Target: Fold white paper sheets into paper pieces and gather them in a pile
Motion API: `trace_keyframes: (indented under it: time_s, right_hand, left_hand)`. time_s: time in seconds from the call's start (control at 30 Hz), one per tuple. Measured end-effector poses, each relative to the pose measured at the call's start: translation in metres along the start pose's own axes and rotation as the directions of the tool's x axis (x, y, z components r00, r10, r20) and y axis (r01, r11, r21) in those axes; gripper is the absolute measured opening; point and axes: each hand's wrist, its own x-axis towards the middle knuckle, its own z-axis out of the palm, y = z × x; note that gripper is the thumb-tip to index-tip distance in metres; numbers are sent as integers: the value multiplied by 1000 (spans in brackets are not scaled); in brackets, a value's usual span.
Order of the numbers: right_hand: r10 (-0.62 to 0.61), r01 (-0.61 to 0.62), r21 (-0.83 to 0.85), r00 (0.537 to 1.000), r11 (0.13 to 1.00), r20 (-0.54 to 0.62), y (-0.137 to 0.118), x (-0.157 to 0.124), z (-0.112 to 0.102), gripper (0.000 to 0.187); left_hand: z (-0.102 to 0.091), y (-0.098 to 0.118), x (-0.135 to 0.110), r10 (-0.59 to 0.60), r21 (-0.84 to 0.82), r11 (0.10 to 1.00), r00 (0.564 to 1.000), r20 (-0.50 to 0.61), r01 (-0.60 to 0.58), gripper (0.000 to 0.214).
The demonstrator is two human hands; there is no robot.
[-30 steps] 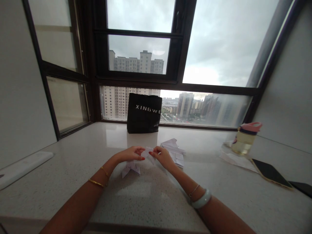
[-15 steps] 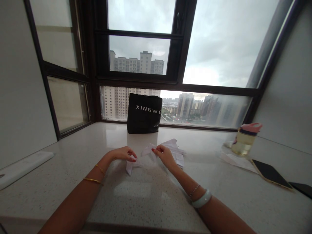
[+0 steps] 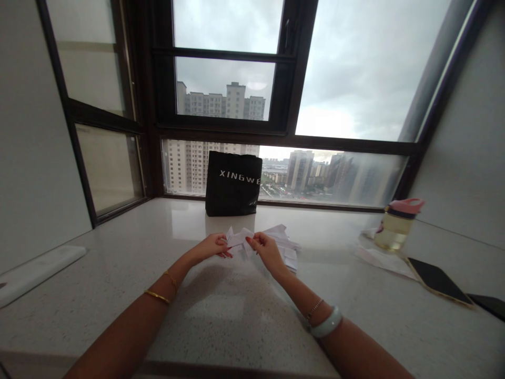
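Between my hands, just above the counter, is a piece of folded white paper (image 3: pixel 239 238). My left hand (image 3: pixel 213 246) is closed on its left end, thumb and fingers pinching. My right hand (image 3: pixel 266 249) pinches the right end between thumb and forefinger. Behind and beside my right hand lies a loose pile of folded white papers (image 3: pixel 287 242) on the counter. The exact folds of the held paper are too small to make out, and my fingers cover both of its ends.
A black bag (image 3: pixel 233 184) stands by the window. On the right are a bottle with a pink lid (image 3: pixel 396 226), a white tissue (image 3: pixel 384 260), a dark phone-like slab (image 3: pixel 440 280) and another dark object (image 3: pixel 489 305). A long white bar (image 3: pixel 43 271) lies at the left on the speckled counter (image 3: pixel 221 321).
My left hand has moved up and right, bringing its white paper from the lower left to the paper at my right hand. My right hand stays nearly still.
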Motion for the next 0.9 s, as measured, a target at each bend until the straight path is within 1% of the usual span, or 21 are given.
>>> trace_keyframes:
  time_s: [0.1, 0.2, 0.27, 0.4, 0.5, 0.6, 0.7, 0.8, 0.9]
  right_hand:
    - [-10, 10, -9, 1000, 1000, -14, 1, 2, -4, 28]
    - [-22, 21, -10, 1000, 1000, -23, 3, 4, -7, 28]
    - [-27, 27, -10, 1000, 1000, -7, 4, 4, -8, 28]
    - [-36, 37, -10, 996, 999, 84, 3, 2, -4, 27]
    - [-50, 54, -22, 985, 998, 163, -1, -2, 0, 26]
    - [-67, 81, -54, 975, 995, 212, -8, -6, 1, 25]
    - [-79, 104, -94, 968, 990, 239, -12, -7, 0, 26]
    - [-90, 128, -137, 963, 982, 255, -13, -8, -1, 25]
    - [-104, 156, -187, 959, 970, 262, -12, -7, -1, 24]
  left_hand:
    - [2, 1, 1, 25, 22, 999, 1000, -15, -24, 22]
    - [-3, -1, 4, 54, 68, 996, 994, -90, -48, 19]
    - [-6, -3, 6, 73, 91, 994, 986, -150, -60, 21]
    - [-7, -5, 8, 94, 88, 993, 961, -261, -73, 33]
    - [-5, -4, 10, 126, 74, 991, 940, -318, -108, 42]
    - [-5, -3, 10, 175, 88, 984, 913, -368, -153, 45]
    - [-8, -1, 10, 210, 105, 977, 902, -378, -183, 39]
    - [-9, 3, 8, 220, 120, 975, 914, -342, -189, 26]
    - [-6, 8, 5, 216, 146, 973, 931, -294, -179, 24]
